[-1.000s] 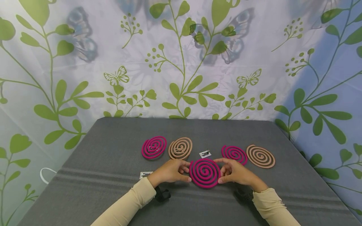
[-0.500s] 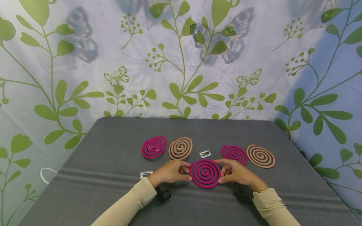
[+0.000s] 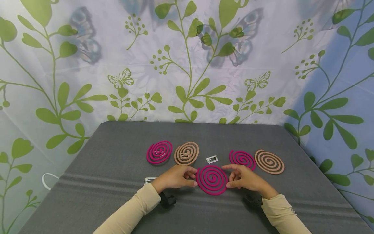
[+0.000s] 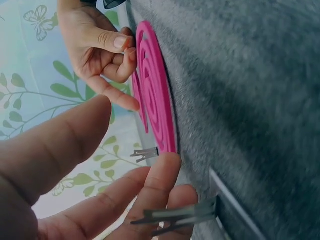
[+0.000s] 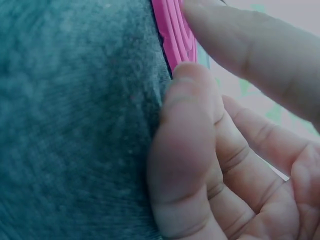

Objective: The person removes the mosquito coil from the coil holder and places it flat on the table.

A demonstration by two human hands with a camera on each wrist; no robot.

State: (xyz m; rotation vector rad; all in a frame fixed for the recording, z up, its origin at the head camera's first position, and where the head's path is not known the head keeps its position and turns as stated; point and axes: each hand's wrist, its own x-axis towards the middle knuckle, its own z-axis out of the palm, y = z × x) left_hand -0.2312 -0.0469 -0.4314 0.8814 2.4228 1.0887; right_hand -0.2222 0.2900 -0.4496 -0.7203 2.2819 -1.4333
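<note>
Grey fabric-covered worktop (image 3: 201, 214) fills my foreground. On it lies a magenta mosquito coil (image 3: 212, 180); the left hand (image 3: 176, 177) and right hand (image 3: 246, 177) flank it, fingers spread at its rim, not pinching it, which I judge is for steadying it. One metal stand (image 3: 149, 179) shows past the left hand, another stand (image 3: 212, 159) just beyond the coil. A second magenta coil (image 3: 242, 159) sits close behind the right hand, so I have little play there; farther back, open worktop runs to its far edge.
</note>
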